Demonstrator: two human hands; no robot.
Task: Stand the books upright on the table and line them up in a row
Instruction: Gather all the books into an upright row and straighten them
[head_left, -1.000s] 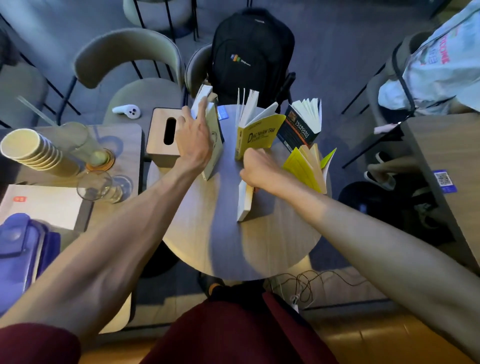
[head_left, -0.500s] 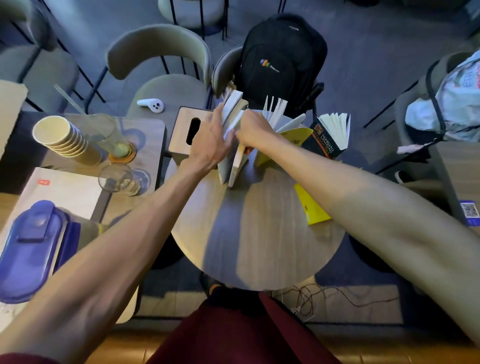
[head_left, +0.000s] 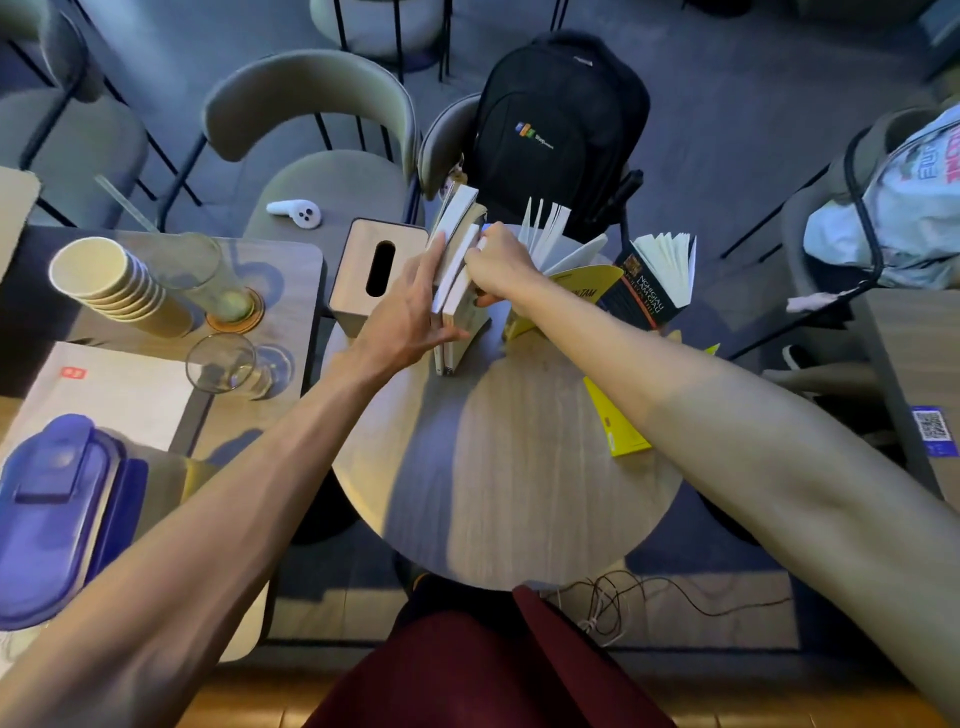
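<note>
On the round wooden table (head_left: 498, 467) two pale books (head_left: 457, 270) stand upright side by side at the far left. My left hand (head_left: 410, 306) lies flat against their left cover, fingers spread. My right hand (head_left: 498, 265) grips the top edge of the right one of the pair. To the right a yellow book (head_left: 582, 280) stands with its pages fanned open, then a dark book (head_left: 649, 286), also fanned. Another yellow book (head_left: 618, 421) lies flat near the right rim, partly under my right forearm.
A wooden tissue box (head_left: 369, 275) sits just left of the books. The left table holds stacked paper cups (head_left: 119, 286), two glasses (head_left: 223, 364), and a blue lidded container (head_left: 57, 504). A black backpack (head_left: 561, 130) rests on a chair behind. Cables (head_left: 623, 597) lie on the floor.
My right hand carried a pale book from the table's middle to the far left and stood it against the book under my left hand. The yellow book near the right rim now lies flat.
</note>
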